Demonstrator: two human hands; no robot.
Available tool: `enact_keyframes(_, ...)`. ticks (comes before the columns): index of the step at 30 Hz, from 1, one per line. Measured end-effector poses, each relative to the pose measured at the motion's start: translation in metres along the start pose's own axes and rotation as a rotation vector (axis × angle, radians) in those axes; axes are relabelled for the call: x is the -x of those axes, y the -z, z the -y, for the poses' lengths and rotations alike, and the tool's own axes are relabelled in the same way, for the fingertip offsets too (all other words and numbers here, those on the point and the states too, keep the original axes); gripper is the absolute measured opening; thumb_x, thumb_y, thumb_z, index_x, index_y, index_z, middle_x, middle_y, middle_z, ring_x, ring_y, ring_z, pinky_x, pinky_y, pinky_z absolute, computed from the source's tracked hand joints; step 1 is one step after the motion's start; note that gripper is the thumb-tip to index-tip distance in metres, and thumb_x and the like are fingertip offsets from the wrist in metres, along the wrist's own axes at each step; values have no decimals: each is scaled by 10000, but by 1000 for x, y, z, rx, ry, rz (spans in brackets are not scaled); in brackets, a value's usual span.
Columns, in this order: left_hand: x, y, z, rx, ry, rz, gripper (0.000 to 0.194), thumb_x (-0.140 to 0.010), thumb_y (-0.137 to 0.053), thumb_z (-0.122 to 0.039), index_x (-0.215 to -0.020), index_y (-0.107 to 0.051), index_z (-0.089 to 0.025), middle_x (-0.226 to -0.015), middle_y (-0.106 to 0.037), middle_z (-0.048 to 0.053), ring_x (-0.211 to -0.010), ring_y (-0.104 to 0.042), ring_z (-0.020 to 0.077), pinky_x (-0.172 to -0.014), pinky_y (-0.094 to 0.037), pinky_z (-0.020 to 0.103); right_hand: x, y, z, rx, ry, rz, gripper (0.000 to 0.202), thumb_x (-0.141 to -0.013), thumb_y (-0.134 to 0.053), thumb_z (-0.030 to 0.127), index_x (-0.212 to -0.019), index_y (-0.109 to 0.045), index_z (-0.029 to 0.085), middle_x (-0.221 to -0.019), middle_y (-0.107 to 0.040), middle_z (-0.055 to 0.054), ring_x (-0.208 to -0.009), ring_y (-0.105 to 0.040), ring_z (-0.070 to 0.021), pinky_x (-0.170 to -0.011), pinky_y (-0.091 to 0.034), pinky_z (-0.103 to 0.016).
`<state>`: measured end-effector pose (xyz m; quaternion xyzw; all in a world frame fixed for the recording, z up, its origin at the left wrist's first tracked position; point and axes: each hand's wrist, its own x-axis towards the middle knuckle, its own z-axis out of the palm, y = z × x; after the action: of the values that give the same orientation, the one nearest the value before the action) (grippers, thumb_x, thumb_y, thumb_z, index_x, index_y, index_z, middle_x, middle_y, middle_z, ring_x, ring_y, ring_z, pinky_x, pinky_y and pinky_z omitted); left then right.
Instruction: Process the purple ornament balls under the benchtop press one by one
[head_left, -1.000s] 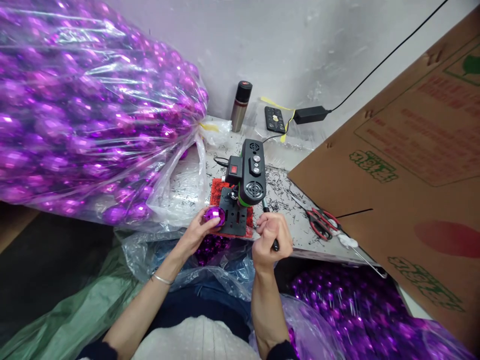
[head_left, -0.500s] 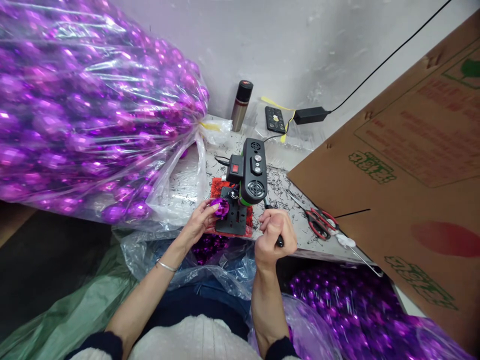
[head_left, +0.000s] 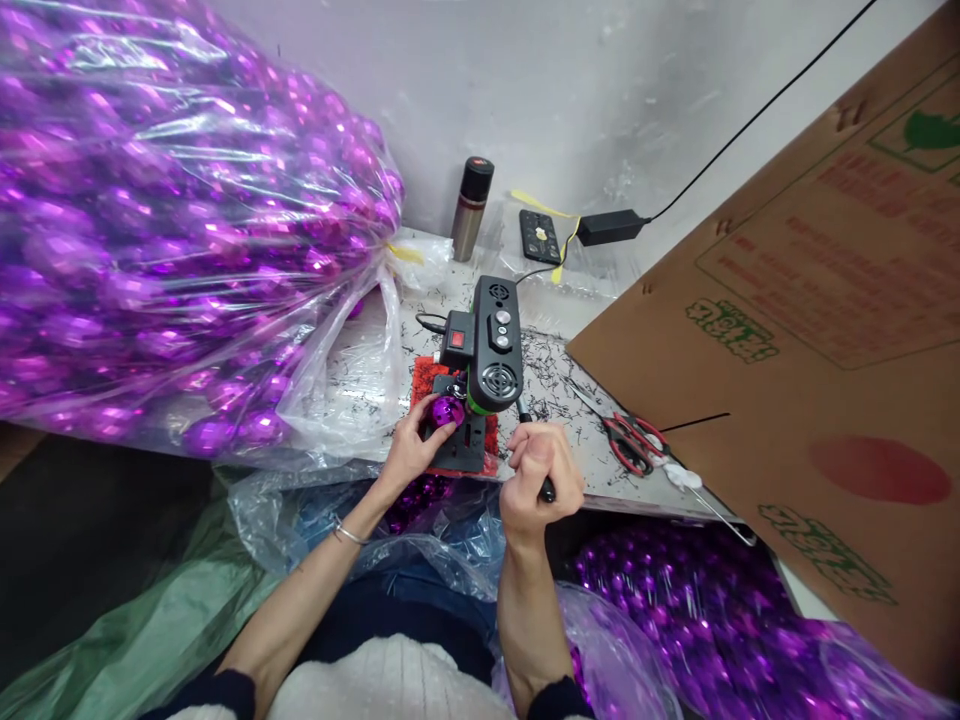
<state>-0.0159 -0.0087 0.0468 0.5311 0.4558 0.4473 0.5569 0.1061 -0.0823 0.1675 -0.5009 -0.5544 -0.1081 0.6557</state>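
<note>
The left hand (head_left: 411,445) pinches a purple ball (head_left: 448,411) between thumb and fingers, over the machine (head_left: 497,340)'s plate (whether it touches, I can't tell). The right hand (head_left: 541,470) is wrapped tight round the lever (head_left: 547,490). At left bulges a clear bag (head_left: 187,200), gathered at the neck and packed with more such balls; another bag (head_left: 622,635), low at right, holds plenty too. The carton (head_left: 817,400)'s inside is hidden from me.
</note>
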Motion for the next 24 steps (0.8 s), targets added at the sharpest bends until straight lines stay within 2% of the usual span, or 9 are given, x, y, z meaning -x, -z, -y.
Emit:
enact_keyframes(6, 4, 3, 11, -320, -167, 29, 563, -782, -880, -384, -1290, -677, -249, -1305, -746, 109, -1276, -661, 334, -1170, -459, 521, 4, 0, -1, -3, 6, -2, 321, -1024, -491, 121, -719, -489, 218, -641, -519, 43, -634, -581, -108, -592, -421, -263)
enact_keyframes(16, 7, 6, 23, -511, -550, 84, 527, -876, -842, -367, -1323, -601, -228, -1306, -730, 124, -1243, -704, 313, -1088, -554, 495, 10, 3, -2, 51, 12, 29, 326, -1013, -485, 103, -710, -489, 223, -630, -502, 42, -626, -575, -115, -579, -415, -273)
enact_keyframes(18, 3, 5, 23, -522, -566, 102, 534, -876, -845, -365, -1330, -599, -225, -1300, -730, 125, -1238, -706, 313, -1078, -561, 494, 11, 3, -2, 53, 13, 25, 329, -1017, -480, 105, -710, -487, 221, -632, -508, 43, -626, -575, -110, -582, -414, -270)
enact_keyframes(24, -7, -2, 35, -402, -482, 109, 590, -797, -911, -399, -1280, -620, -225, -1313, -717, 119, -1279, -687, 318, -1094, -549, 499, 16, 4, -3, 57, -8, 29, 335, -1021, -474, 122, -703, -498, 224, -631, -522, 36, -619, -574, -118, -576, -412, -279)
